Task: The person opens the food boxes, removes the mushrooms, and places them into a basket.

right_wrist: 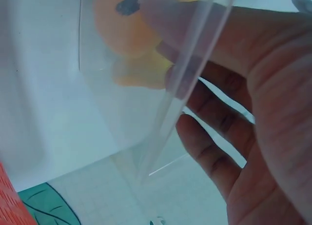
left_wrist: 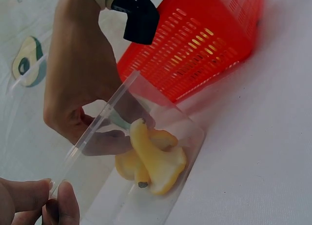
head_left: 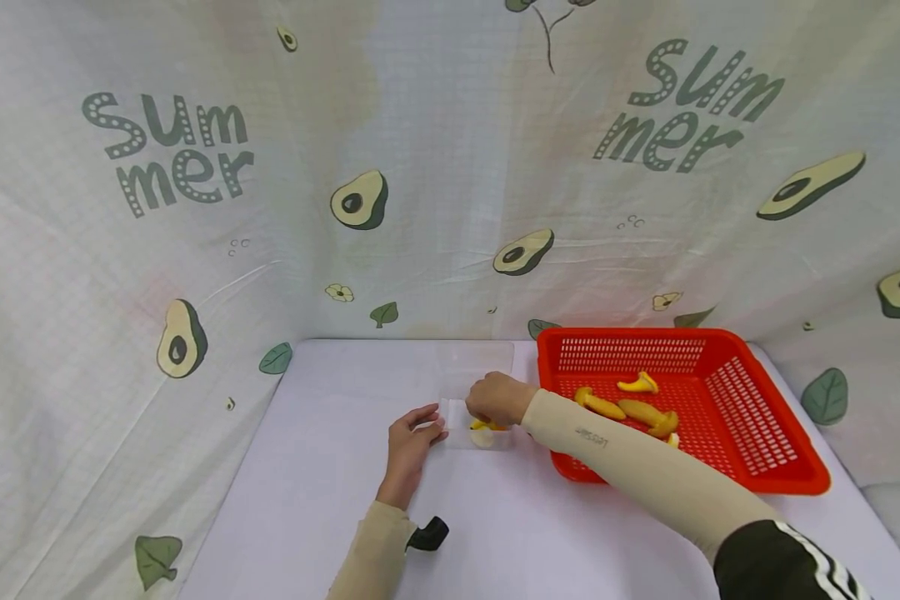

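A clear plastic box [head_left: 457, 435] sits on the white table, holding yellow mushrooms [left_wrist: 158, 166], at least two, piled at its bottom. My left hand [head_left: 411, 454] pinches the box's rim between thumb and fingers, as the left wrist view shows. From above, my right hand [head_left: 501, 398] reaches into the box, its thumb and fingers pinching a mushroom near the dark stem end. Through the hazy wall in the right wrist view, that mushroom [right_wrist: 114, 27] appears orange-yellow and blurred, with the thumb beside its dark tip.
A red perforated basket [head_left: 645, 333] stands to the right, with several mushrooms [head_left: 645, 412] in it. Behind the box lies a clear flat sheet or lid [head_left: 476, 357]. A patterned cloth [head_left: 435, 167] hangs along the table's back edge.
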Demonstrator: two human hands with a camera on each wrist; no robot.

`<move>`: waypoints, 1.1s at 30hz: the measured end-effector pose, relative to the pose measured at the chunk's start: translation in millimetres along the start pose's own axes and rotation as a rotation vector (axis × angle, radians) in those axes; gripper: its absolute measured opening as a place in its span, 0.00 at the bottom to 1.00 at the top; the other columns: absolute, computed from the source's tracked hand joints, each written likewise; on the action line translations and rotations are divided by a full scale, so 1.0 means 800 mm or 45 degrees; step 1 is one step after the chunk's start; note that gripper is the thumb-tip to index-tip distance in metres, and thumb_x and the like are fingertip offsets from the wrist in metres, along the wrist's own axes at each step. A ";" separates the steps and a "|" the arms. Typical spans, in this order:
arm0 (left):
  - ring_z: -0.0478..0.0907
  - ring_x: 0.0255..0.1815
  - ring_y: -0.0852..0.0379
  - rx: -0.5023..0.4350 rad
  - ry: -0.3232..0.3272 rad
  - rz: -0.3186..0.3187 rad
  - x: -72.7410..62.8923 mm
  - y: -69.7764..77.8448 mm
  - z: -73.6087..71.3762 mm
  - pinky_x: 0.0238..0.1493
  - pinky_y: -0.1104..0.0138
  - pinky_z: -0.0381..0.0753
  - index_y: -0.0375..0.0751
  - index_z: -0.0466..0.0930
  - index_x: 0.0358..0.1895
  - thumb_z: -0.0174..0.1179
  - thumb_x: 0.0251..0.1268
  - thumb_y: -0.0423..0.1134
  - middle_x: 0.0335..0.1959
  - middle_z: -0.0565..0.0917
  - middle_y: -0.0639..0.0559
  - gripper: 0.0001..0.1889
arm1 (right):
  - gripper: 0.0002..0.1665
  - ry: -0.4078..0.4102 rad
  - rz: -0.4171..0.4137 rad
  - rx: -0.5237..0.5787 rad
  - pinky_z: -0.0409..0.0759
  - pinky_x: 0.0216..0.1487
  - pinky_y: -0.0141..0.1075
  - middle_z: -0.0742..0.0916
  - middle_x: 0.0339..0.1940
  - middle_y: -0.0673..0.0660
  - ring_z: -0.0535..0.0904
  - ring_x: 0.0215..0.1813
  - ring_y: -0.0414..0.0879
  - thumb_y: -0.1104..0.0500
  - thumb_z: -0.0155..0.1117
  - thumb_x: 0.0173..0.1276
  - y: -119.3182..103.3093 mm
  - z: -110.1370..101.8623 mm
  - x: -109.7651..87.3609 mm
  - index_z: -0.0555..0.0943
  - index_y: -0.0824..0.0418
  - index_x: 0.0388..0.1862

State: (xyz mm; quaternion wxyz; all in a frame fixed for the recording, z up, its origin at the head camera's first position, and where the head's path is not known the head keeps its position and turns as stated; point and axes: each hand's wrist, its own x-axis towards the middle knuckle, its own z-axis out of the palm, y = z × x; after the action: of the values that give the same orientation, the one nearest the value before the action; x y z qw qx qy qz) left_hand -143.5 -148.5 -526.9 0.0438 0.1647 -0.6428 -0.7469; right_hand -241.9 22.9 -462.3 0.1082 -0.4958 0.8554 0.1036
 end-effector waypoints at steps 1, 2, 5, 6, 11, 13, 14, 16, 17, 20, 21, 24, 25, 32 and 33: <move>0.83 0.35 0.59 0.001 0.001 -0.002 0.000 0.001 0.000 0.40 0.70 0.91 0.17 0.78 0.63 0.63 0.67 0.19 0.45 0.81 0.41 0.21 | 0.10 0.002 0.001 -0.004 0.83 0.45 0.29 0.88 0.28 0.46 0.77 0.32 0.42 0.53 0.82 0.64 0.000 0.001 0.001 0.87 0.51 0.27; 0.83 0.35 0.59 0.001 0.001 -0.002 0.000 0.000 0.000 0.39 0.70 0.91 0.17 0.78 0.63 0.63 0.67 0.19 0.45 0.80 0.41 0.21 | 0.11 0.002 -0.002 -0.012 0.83 0.45 0.29 0.88 0.28 0.47 0.77 0.32 0.43 0.53 0.82 0.64 0.000 0.001 0.001 0.87 0.51 0.26; 0.83 0.35 0.59 0.003 -0.001 0.001 0.000 -0.002 0.001 0.40 0.70 0.91 0.17 0.77 0.63 0.63 0.67 0.19 0.44 0.80 0.41 0.21 | 0.12 0.002 0.005 -0.017 0.84 0.45 0.29 0.88 0.27 0.47 0.77 0.32 0.43 0.54 0.82 0.64 0.000 0.001 0.001 0.86 0.51 0.26; 0.83 0.35 0.59 0.005 0.001 0.000 0.000 -0.002 0.001 0.39 0.70 0.91 0.17 0.78 0.62 0.63 0.67 0.19 0.44 0.80 0.41 0.21 | 0.12 0.001 0.014 -0.008 0.84 0.45 0.29 0.88 0.28 0.47 0.77 0.32 0.43 0.53 0.82 0.64 0.000 0.001 0.001 0.86 0.51 0.26; 0.83 0.35 0.59 0.021 0.007 -0.006 -0.002 -0.001 0.001 0.40 0.70 0.91 0.18 0.78 0.62 0.63 0.67 0.19 0.44 0.80 0.42 0.21 | 0.11 -0.010 0.066 0.118 0.81 0.41 0.29 0.84 0.26 0.45 0.75 0.32 0.43 0.55 0.81 0.66 0.002 0.000 -0.002 0.85 0.50 0.28; 0.83 0.35 0.59 0.026 0.009 -0.012 -0.003 -0.001 0.001 0.40 0.70 0.91 0.19 0.79 0.63 0.63 0.68 0.20 0.45 0.80 0.42 0.21 | 0.10 -0.007 0.076 0.169 0.80 0.41 0.30 0.83 0.26 0.44 0.75 0.33 0.43 0.56 0.80 0.66 0.004 -0.003 -0.005 0.85 0.50 0.29; 0.83 0.35 0.59 0.028 0.010 -0.013 -0.003 -0.001 0.001 0.40 0.69 0.92 0.19 0.79 0.63 0.63 0.68 0.19 0.44 0.80 0.42 0.20 | 0.10 -0.001 0.079 0.191 0.80 0.41 0.30 0.82 0.25 0.44 0.74 0.33 0.43 0.57 0.80 0.67 0.004 -0.006 -0.007 0.85 0.50 0.29; 0.84 0.35 0.59 0.027 0.013 -0.015 -0.003 -0.001 0.001 0.40 0.69 0.92 0.19 0.79 0.62 0.63 0.67 0.19 0.44 0.81 0.41 0.20 | 0.10 0.023 0.064 0.193 0.78 0.40 0.31 0.81 0.25 0.43 0.74 0.32 0.42 0.59 0.80 0.67 0.007 -0.010 -0.011 0.85 0.51 0.28; 0.84 0.35 0.59 0.028 0.014 -0.012 -0.002 -0.001 0.001 0.40 0.69 0.92 0.18 0.79 0.62 0.63 0.67 0.19 0.44 0.81 0.41 0.20 | 0.10 0.042 0.047 0.193 0.78 0.39 0.32 0.81 0.25 0.44 0.73 0.32 0.43 0.59 0.80 0.66 0.008 -0.012 -0.013 0.85 0.51 0.28; 0.83 0.34 0.60 0.031 0.023 -0.017 -0.002 0.000 0.001 0.40 0.69 0.92 0.18 0.79 0.62 0.63 0.67 0.19 0.43 0.81 0.42 0.20 | 0.10 0.091 0.028 0.236 0.79 0.39 0.32 0.82 0.26 0.44 0.74 0.33 0.43 0.62 0.80 0.65 0.013 -0.021 -0.021 0.86 0.52 0.28; 0.83 0.34 0.60 0.032 0.026 -0.020 -0.002 0.000 0.001 0.40 0.69 0.92 0.19 0.79 0.62 0.63 0.67 0.19 0.43 0.80 0.42 0.20 | 0.09 0.105 0.026 0.265 0.80 0.39 0.32 0.83 0.27 0.44 0.74 0.33 0.43 0.62 0.80 0.65 0.015 -0.024 -0.025 0.87 0.52 0.29; 0.83 0.34 0.60 0.039 0.029 -0.029 -0.001 0.000 0.001 0.40 0.70 0.91 0.19 0.79 0.62 0.63 0.67 0.19 0.43 0.80 0.43 0.20 | 0.06 0.137 0.023 0.331 0.83 0.42 0.32 0.84 0.30 0.44 0.76 0.36 0.43 0.61 0.80 0.65 0.020 -0.032 -0.037 0.89 0.52 0.33; 0.83 0.34 0.60 0.041 0.029 -0.029 -0.001 0.000 0.001 0.40 0.70 0.91 0.19 0.79 0.62 0.63 0.67 0.19 0.43 0.81 0.43 0.20 | 0.06 0.146 0.021 0.343 0.83 0.43 0.33 0.85 0.30 0.44 0.76 0.36 0.43 0.60 0.80 0.65 0.022 -0.035 -0.042 0.89 0.52 0.33; 0.82 0.33 0.60 0.027 0.040 -0.015 -0.002 0.003 0.002 0.39 0.71 0.91 0.18 0.79 0.62 0.64 0.66 0.18 0.44 0.81 0.42 0.21 | 0.07 0.279 -0.022 0.384 0.83 0.43 0.33 0.85 0.32 0.43 0.77 0.38 0.42 0.59 0.81 0.64 0.033 -0.048 -0.077 0.87 0.52 0.32; 0.82 0.33 0.59 0.020 0.042 -0.011 -0.002 0.003 0.002 0.38 0.71 0.91 0.18 0.79 0.62 0.64 0.66 0.18 0.43 0.81 0.42 0.21 | 0.07 0.301 -0.021 0.393 0.83 0.44 0.33 0.85 0.32 0.43 0.77 0.39 0.42 0.59 0.81 0.64 0.035 -0.050 -0.082 0.87 0.51 0.32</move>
State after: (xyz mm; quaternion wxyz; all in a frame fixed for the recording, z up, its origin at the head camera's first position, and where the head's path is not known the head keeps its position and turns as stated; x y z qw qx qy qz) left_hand -142.9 -146.9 -524.2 0.0497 0.1800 -0.6472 -0.7391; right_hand -237.4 79.4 -403.5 0.0824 -0.4889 0.8639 -0.0886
